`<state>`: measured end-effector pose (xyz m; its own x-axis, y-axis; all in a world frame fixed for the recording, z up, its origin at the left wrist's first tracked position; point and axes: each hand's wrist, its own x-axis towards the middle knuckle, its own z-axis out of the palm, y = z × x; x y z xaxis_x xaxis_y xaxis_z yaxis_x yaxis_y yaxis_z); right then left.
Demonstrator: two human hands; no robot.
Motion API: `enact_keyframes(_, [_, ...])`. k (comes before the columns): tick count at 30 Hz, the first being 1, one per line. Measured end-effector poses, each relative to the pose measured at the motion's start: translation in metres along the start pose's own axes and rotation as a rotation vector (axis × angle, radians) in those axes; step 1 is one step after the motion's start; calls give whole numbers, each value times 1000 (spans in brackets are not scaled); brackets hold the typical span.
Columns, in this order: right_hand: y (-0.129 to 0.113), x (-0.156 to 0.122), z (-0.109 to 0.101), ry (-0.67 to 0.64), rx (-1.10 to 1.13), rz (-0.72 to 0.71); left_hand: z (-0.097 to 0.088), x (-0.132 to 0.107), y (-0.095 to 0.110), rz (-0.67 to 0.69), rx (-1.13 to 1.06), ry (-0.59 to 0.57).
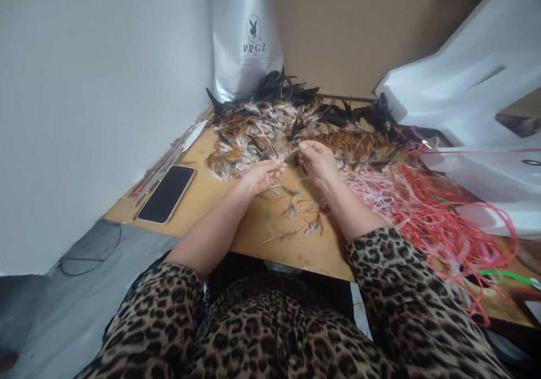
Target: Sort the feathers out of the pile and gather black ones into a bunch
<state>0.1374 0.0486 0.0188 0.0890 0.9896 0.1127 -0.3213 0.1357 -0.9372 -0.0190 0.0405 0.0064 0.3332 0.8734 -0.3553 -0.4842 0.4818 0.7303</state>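
Observation:
Over the middle of the table, my left hand is closed in a pinch around one end of a thin brownish feather. My right hand pinches toward the feather's other end, so it spans the gap between both hands. Just behind them lies a broad heap of feathers, brown, white and black. Several small loose feathers are scattered on the tabletop below my hands. The fingertips are partly hidden, and fine detail of the feather is blurred.
A phone lies at the left on the wooden table, beside thin rods along the wall. Tangled red and pink plastic strips cover the right side. A silver-white bag stands behind; white sheeting rises at right.

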Motion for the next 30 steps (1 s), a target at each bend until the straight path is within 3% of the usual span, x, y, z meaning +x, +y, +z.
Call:
enact_keyframes(5, [-8,3,-9,-32,51,28,-6,4,4,-45,-133,14])
enact_keyframes(14, [-9,3,-11,-102,-36,17,-3,-6,3,-132,-87,-189])
enact_keyframes(30, [-5,-2,-5,-154,-23,-11,5,-17,6,-113,-148,-184])
